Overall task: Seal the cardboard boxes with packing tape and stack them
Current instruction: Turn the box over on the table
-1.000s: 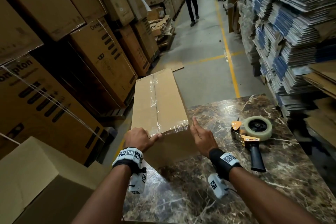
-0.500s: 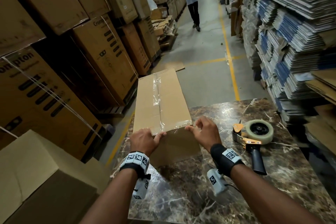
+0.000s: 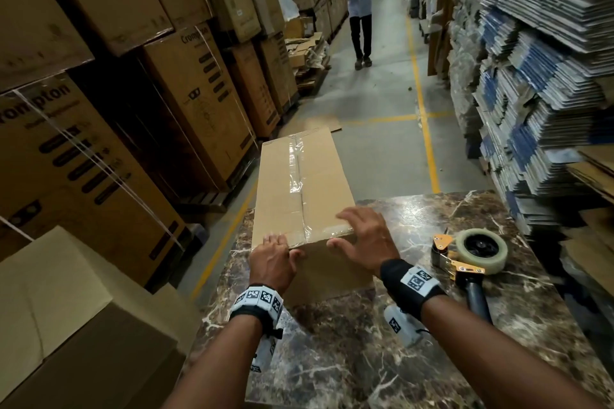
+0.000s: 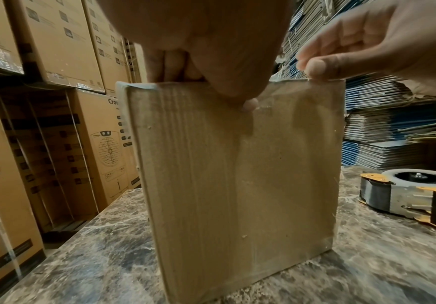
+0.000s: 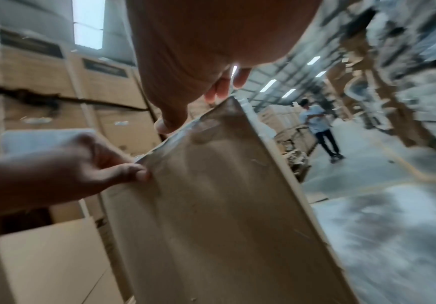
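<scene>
At centre frame, the long cardboard box overhangs the marble table, my left hand gripping its near edge, my right hand spread flat on the tape; uneven pressing risks wrinkles or tipping.

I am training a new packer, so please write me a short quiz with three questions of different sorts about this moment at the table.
1. True or false: the tape dispenser is held in the right hand.
2. Where does the cardboard box extend past the marble table? A) toward the person B) over the far edge, above the aisle C) nowhere
3. Fill in: the left hand holds the box at its near ____ edge.

Key: 1. False; the dispenser lies on the table, right of the box. 2. B. 3. top.
</scene>
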The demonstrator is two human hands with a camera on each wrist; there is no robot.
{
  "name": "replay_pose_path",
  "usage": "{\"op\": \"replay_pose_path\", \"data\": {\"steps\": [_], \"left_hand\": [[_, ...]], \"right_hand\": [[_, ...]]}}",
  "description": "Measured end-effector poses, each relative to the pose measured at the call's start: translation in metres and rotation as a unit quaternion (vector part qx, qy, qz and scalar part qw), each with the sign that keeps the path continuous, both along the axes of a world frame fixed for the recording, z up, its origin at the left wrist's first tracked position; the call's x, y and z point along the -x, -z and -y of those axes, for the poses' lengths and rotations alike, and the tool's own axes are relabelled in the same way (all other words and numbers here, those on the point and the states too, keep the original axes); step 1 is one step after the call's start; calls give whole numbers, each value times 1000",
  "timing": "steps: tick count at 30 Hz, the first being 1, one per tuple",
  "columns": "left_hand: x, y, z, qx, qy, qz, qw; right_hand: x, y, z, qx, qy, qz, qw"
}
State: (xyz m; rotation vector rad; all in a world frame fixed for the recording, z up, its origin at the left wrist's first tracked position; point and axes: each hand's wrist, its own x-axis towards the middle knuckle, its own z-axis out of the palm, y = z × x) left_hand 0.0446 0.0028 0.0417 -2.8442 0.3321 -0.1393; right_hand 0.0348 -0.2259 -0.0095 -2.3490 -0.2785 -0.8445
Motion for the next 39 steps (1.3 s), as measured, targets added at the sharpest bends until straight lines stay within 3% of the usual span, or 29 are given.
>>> {"op": "replay_pose_path", "data": {"steps": [5, 10, 16, 25, 28, 32, 39], "left_hand": [[2, 3, -7, -4, 1, 0, 1000], [6, 1, -11, 65, 10, -19, 998], [7, 6, -16, 98, 35, 34, 994], [10, 39, -10, 181, 29, 86, 979], [5, 44, 9, 212, 121, 139, 960], [1, 41, 46, 264, 249, 114, 925], [-15, 45, 16, 340, 236, 144, 899]], "right_hand": [[-21, -6, -34, 89, -116, 38, 989], [-21, -1, 2, 101, -141, 43, 984], [-9, 22, 61, 98, -143, 76, 982], [-10, 18, 31, 100, -92, 99, 986], [-7, 27, 20, 78, -44, 97, 991], [-8, 32, 18, 84, -32, 113, 990], [-13, 42, 16, 83, -17, 125, 989]]}}
